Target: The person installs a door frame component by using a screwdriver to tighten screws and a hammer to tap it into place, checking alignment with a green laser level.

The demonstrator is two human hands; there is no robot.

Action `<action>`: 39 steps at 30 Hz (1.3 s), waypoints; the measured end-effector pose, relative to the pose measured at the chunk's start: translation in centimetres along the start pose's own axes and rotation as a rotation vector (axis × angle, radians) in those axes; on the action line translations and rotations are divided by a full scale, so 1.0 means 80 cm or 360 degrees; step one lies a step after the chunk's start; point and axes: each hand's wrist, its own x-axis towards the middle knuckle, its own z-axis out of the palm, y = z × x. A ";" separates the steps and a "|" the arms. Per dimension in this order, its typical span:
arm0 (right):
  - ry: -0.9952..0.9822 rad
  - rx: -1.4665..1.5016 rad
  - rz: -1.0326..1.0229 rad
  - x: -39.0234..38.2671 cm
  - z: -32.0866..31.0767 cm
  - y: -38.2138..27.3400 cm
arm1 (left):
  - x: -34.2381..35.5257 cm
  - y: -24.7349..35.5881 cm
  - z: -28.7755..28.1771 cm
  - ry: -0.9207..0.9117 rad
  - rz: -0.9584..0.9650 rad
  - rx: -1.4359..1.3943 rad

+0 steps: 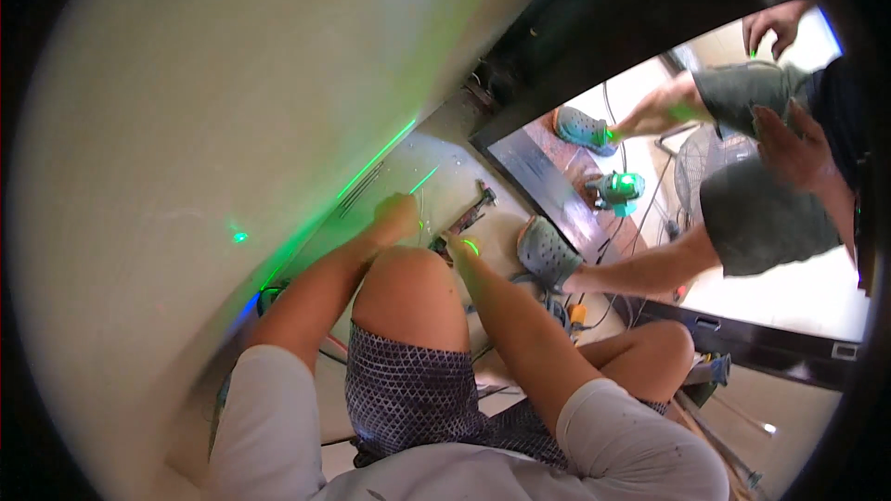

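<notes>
Blur and small size make both hands hard to read. The left hand (pixel 397 217) is beside the foot of the pale wall (pixel 186 167), just past the person's raised knee (pixel 413 292). It looks rounded, with the back of it toward the camera; its fingers are turned away, so I cannot tell how far they are open or whether they hold anything. The right hand (pixel 453 245) is at the near end of a dark, hammer-like tool (pixel 471 214), which slants over the floor (pixel 457 165) between the wall and the doorway. Its fingertips overlap the tool's near end, but whether they close around it or only touch it cannot be made out, nor can the tool's exact kind. A green streak of light crosses the right wrist, and a green line (pixel 376 160) runs along the wall.

Past the black door frame (pixel 538 190) a device with a glowing green light (pixel 622 188) stands near a co-worker's grey clogs (pixel 548 253); glare blurs its outline. The co-worker's upper body is cut off by the dark rim, and the legs partly cover a wire fan (pixel 707 160). Below the right forearm, cables and an orange piece (pixel 577 315) show only in part.
</notes>
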 end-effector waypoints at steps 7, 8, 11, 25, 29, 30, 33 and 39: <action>-0.0034 -0.0092 -0.0377 -0.073 -0.054 0.001 | 0.022 0.047 0.079 -0.0014 -0.0062 -0.0170; -0.0057 -0.0069 -0.0424 -0.074 -0.059 0.007 | 0.018 0.048 0.079 0.0000 -0.0065 -0.0185; -0.0116 0.0015 -0.0544 -0.075 -0.060 0.029 | 0.015 0.039 0.085 0.0125 -0.0150 -0.0258; -0.0273 0.0198 -0.0802 -0.063 -0.074 0.096 | -0.015 0.010 0.107 0.0499 -0.0207 -0.0236; -0.0255 0.0210 -0.0832 -0.054 -0.090 0.102 | -0.005 0.025 0.111 0.0410 -0.0244 -0.0277; -0.0294 0.0219 -0.0856 -0.060 -0.077 0.097 | 0.001 0.004 0.117 0.0423 -0.0254 -0.0239; -0.0335 0.0228 -0.0908 -0.063 -0.069 0.085 | 0.009 -0.018 0.126 0.0438 -0.0238 -0.0197; -0.0312 0.0242 -0.0967 -0.050 -0.090 0.079 | -0.034 0.019 0.082 0.0568 -0.0147 -0.0674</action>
